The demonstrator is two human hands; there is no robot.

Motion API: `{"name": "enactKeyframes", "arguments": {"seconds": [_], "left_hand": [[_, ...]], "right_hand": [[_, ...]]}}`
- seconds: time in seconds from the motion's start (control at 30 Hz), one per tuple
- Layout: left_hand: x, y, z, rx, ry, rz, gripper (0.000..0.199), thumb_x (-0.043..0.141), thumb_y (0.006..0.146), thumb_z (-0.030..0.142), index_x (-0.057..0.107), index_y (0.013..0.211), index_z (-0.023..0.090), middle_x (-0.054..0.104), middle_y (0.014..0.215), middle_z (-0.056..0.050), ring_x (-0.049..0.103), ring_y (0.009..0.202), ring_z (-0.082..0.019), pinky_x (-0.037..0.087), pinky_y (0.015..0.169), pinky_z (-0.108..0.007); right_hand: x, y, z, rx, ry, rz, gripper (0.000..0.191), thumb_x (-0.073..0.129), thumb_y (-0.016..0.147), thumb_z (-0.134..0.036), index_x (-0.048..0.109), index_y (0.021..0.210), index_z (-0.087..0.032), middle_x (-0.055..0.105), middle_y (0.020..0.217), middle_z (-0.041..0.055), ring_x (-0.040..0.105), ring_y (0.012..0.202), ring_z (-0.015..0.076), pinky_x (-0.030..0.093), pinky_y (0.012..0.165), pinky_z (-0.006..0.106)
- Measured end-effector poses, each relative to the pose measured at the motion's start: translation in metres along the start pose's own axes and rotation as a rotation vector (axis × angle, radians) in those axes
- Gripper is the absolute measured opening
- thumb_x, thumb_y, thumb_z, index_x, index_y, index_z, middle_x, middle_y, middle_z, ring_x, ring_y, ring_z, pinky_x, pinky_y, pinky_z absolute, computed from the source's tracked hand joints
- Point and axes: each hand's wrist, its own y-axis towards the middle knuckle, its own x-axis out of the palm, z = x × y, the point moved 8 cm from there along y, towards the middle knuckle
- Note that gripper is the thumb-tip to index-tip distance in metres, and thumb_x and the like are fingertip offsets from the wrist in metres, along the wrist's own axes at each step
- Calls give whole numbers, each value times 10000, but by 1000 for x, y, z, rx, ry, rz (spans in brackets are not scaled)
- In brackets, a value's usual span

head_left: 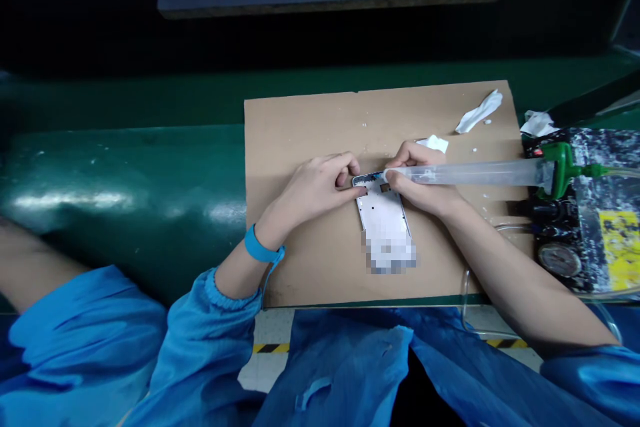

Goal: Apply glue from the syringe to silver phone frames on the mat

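Observation:
A white phone frame [384, 221] with small cut-outs lies on the cardboard sheet [300, 127], its lower end blurred out. My left hand [323, 188] holds the frame's upper left corner, thumb on its face and fingers curled at the top edge. In my right hand [420, 180] is a long translucent glue-dispensing syringe [475, 173], lying almost level. Its tip is at the frame's top edge, near a small blue spot. A green cap [559, 170] closes the syringe's far end, with a clear hose leading off right. A blue wrist strap [260, 247] circles my left wrist.
To the right stands a paint-spattered dispenser box [600, 207] with a round gauge [559, 259] and a yellow label. Crumpled white tissue [479, 111] lies on the cardboard, another tissue [539, 124] beside the box. At far left, another person's forearm [35, 260] rests near the green bench [125, 200].

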Motion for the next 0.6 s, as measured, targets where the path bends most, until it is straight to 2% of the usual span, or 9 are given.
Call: {"name": "enactKeyframes", "arguments": {"seconds": [0.6], "left_hand": [[0,0,0,6,1,3,200,849,1013,315,660,1019,251,633,790,71,591,726,-146,380,707,-310]], "right_hand": [[-1,1,3,43,39,-1,211,805,825,-334,613,751,-290,672,693,-11,538,619,173,409,553,331]]}}
